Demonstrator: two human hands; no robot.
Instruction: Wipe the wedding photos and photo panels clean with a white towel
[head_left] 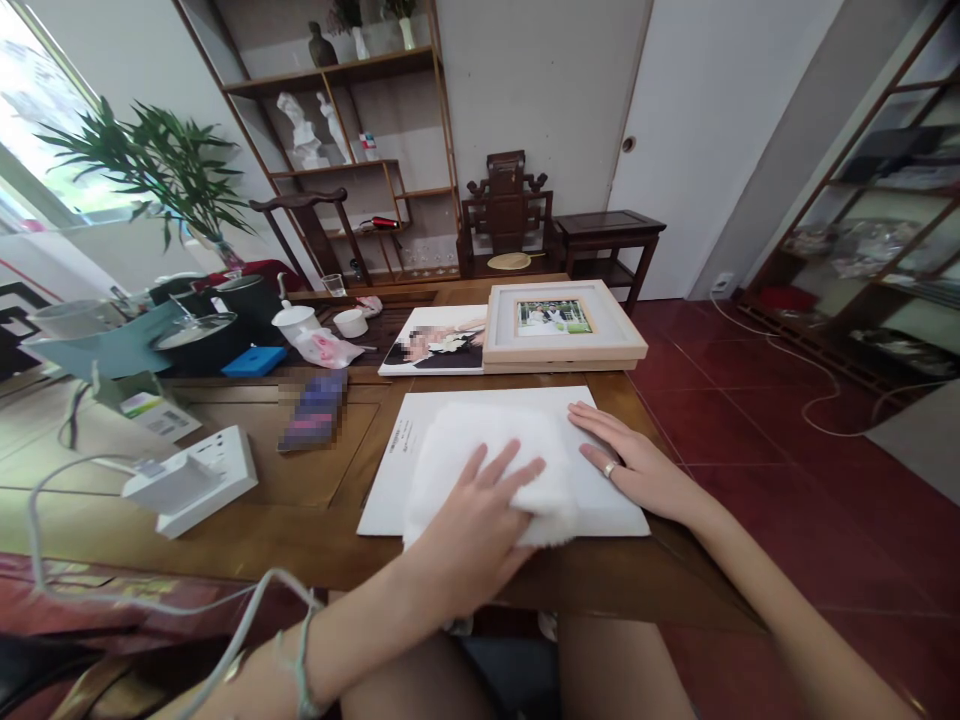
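Note:
A white panel [397, 500] lies flat on the wooden table in front of me, with small dark print along its left side. Over its middle is spread a fluffy white cloth [450, 440]. My left hand [487, 520] presses on the cloth from above, fingers apart; its thumb is partly hidden. On the panel's right side rests my right hand [630, 460], a ring on one finger. Its fingers are stretched out, touching the panel beside the cloth.
Behind the panel lie a framed photo [502, 345] and a photo print [420, 350]. To the left on the table [330, 520] are a blurred purple item [313, 410], a blue box [255, 361], a white power strip [214, 480] with a cable, and pots.

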